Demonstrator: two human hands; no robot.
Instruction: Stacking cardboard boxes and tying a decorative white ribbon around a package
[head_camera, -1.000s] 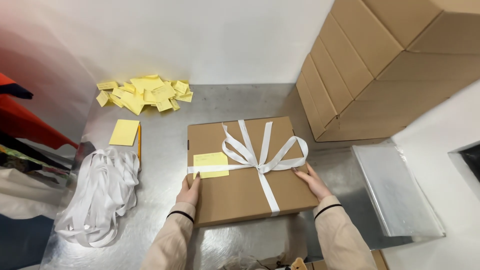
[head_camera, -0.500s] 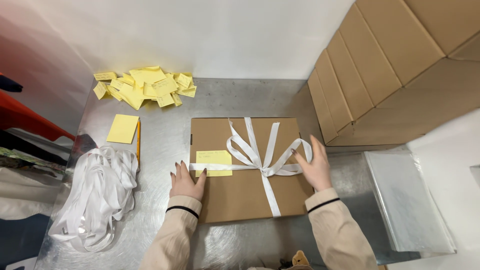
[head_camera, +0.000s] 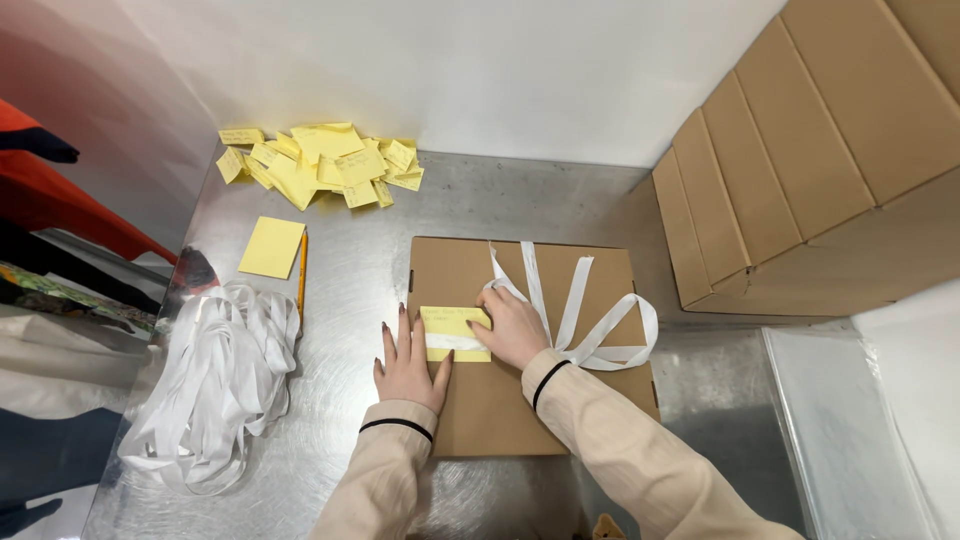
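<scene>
A flat brown cardboard box (head_camera: 590, 285) lies on the metal table, tied with a white ribbon bow (head_camera: 590, 320). A yellow sticky note (head_camera: 452, 325) sits under the ribbon on the lid's left side. My left hand (head_camera: 410, 360) rests flat at the box's left edge, fingers spread, touching the note's corner. My right hand (head_camera: 515, 325) presses on the ribbon at the note's right end, fingers curled on it.
A heap of white ribbon (head_camera: 215, 385) lies at the left. A yellow note pad (head_camera: 272, 246) and a pencil (head_camera: 301, 275) lie beside it, with several loose yellow notes (head_camera: 320, 160) behind. Stacked brown cartons (head_camera: 820, 150) stand at the right. A metal tray (head_camera: 850, 430) sits at the lower right.
My right hand has crossed from the box's right edge to the note and ribbon at the left. My left hand has slid up to the note.
</scene>
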